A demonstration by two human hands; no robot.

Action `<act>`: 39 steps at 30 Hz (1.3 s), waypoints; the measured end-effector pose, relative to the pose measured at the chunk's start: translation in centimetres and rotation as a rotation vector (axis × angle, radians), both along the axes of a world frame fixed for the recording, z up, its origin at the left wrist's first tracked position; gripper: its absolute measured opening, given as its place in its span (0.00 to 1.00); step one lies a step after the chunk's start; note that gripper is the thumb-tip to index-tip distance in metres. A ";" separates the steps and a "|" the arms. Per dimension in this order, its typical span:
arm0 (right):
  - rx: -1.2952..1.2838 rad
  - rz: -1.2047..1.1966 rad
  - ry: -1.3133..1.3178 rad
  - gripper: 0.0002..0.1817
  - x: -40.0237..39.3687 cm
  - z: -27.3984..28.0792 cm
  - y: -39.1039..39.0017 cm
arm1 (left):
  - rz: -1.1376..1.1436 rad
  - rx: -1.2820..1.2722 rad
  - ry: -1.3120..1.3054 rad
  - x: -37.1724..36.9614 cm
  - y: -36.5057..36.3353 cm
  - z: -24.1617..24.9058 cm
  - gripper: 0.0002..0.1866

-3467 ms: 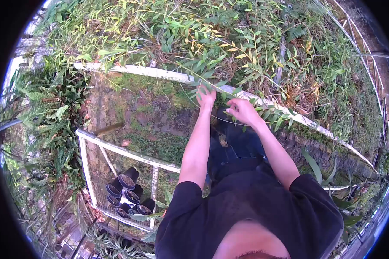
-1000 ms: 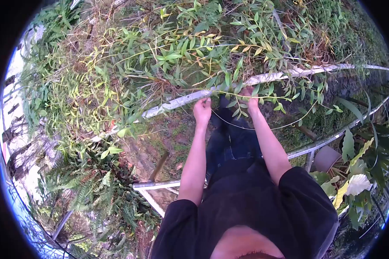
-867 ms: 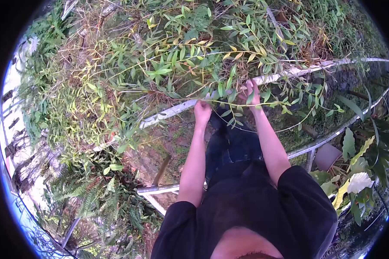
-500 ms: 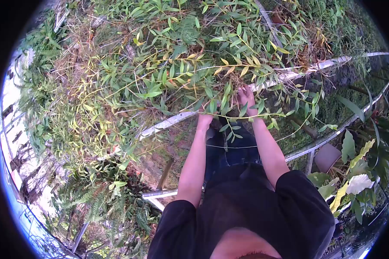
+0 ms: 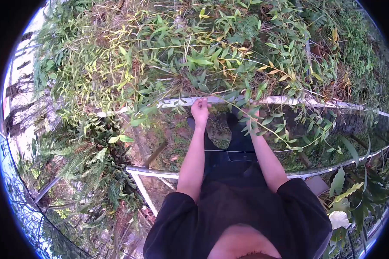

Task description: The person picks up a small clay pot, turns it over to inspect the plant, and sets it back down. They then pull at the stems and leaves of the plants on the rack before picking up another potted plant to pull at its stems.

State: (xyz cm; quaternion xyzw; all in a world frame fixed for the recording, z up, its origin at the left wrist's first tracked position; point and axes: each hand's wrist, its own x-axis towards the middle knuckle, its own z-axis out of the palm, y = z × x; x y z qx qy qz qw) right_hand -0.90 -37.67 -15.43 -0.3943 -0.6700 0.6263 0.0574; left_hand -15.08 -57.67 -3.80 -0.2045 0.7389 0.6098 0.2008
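Observation:
My left hand [image 5: 200, 110] is at the white rail [image 5: 285, 100] along the near edge of the plants, its fingers curled together. Whatever it may hold is too small to make out. Behind a leafy stem [image 5: 267, 125], my right hand [image 5: 251, 115] is beside the same rail, its fingers mostly hidden by leaves. Long green stems with narrow leaves, some yellow, spread beyond both hands. A thin wire [image 5: 263, 151] crosses in front of my dark trousers.
A second pale rail [image 5: 160, 174] runs nearer my body, with a wooden stake [image 5: 154, 155] by it. Ferns [image 5: 88, 166] grow at the left. At the lower right are a grey pot [image 5: 317, 185] and broad leaves.
The view has shifted left, and the rails now lie more level. My left hand has come out from under the leaves and moved away from my right hand.

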 end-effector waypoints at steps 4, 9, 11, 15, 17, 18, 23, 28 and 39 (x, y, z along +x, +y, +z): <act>0.196 0.232 -0.189 0.26 0.5 -1.2 -5.6 | 0.196 -0.028 0.066 -0.1 -4.7 0.9 0.13; -0.167 0.447 -0.309 0.19 -4.3 6.6 -8.3 | 0.354 0.068 0.118 -0.6 -12.2 0.3 0.11; -0.140 0.490 -0.232 0.16 -5.3 6.6 -10.5 | 0.413 0.097 0.171 -0.9 -14.9 0.7 0.07; -0.048 0.516 -0.105 0.13 -8.4 9.5 -16.7 | 0.419 0.131 0.142 -2.1 -20.9 0.5 0.16; 0.073 0.540 -0.086 0.14 -10.1 10.8 -20.0 | 0.381 0.191 0.242 -2.4 -23.7 0.1 0.19; 0.036 0.562 -0.103 0.16 -10.8 10.8 -21.5 | 0.372 0.171 0.215 -2.8 -25.1 0.0 0.21; -0.156 0.597 -0.152 0.18 -13.0 12.1 -29.3 | 0.329 0.222 0.095 -5.2 -31.1 -0.8 0.28; -0.199 0.612 -0.206 0.14 -12.9 12.2 -33.6 | 0.373 0.551 0.065 -8.9 -31.5 -3.3 0.35; -0.176 0.505 -0.346 0.13 -11.9 13.0 -31.4 | 0.483 0.698 0.067 -10.6 -32.1 -3.7 0.26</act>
